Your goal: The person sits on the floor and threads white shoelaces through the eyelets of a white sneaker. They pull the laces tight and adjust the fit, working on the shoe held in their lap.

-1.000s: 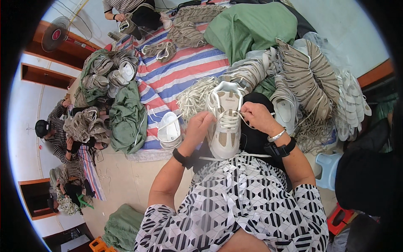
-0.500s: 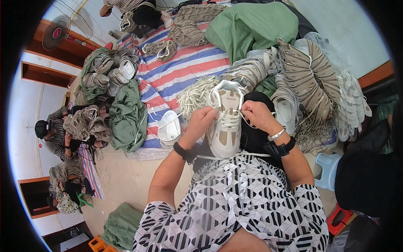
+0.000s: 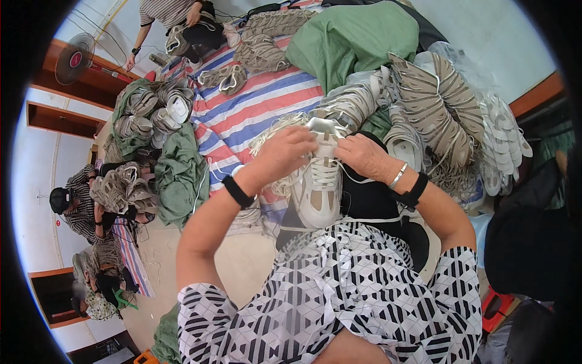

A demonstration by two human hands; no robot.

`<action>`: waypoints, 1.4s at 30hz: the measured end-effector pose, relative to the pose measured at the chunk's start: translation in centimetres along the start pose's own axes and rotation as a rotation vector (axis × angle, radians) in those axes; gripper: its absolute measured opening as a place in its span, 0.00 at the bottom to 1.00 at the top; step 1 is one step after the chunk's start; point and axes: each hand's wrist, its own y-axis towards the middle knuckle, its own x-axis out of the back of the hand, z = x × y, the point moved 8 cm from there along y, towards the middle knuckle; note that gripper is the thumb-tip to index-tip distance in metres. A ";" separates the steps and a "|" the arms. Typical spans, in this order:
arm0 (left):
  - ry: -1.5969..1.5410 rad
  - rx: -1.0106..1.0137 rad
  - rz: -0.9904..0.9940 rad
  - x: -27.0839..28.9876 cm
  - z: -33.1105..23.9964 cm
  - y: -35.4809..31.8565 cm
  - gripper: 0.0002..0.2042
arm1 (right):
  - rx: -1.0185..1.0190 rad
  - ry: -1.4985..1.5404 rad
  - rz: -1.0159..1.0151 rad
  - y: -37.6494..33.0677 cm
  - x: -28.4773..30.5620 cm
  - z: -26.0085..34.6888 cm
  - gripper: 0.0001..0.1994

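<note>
A beige and white lace-up shoe upper (image 3: 319,193) lies on my lap, toe toward me and tongue (image 3: 327,143) away. White laces (image 3: 323,174) cross its front. My left hand (image 3: 287,150) is at the left collar edge, fingers bent and closed over it; what sits between the fingertips is hidden. At the right edge by the top eyelets, my right hand (image 3: 366,157) pinches the shoe upper with thumb and fingers, and a loose lace end trails below it. A bundle of pale laces (image 3: 274,134) lies just beyond my left hand.
Stacked shoe uppers (image 3: 439,100) rise at the right beside a green sack (image 3: 353,41). A striped sheet (image 3: 260,100) covers the floor ahead. More uppers (image 3: 145,115) and a green cloth (image 3: 180,171) are at left. Several people, including one in a cap (image 3: 79,197), sit around.
Both hands have moved from the laces up to the shoe's top eyelets, my left arm swinging outward. At the far left, a person leans further in and reaches down.
</note>
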 end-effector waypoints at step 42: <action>-0.339 0.244 0.621 -7.7 1.1 3.0 0.10 | -0.858 2.317 -0.595 -1.4 7.5 -10.5 0.06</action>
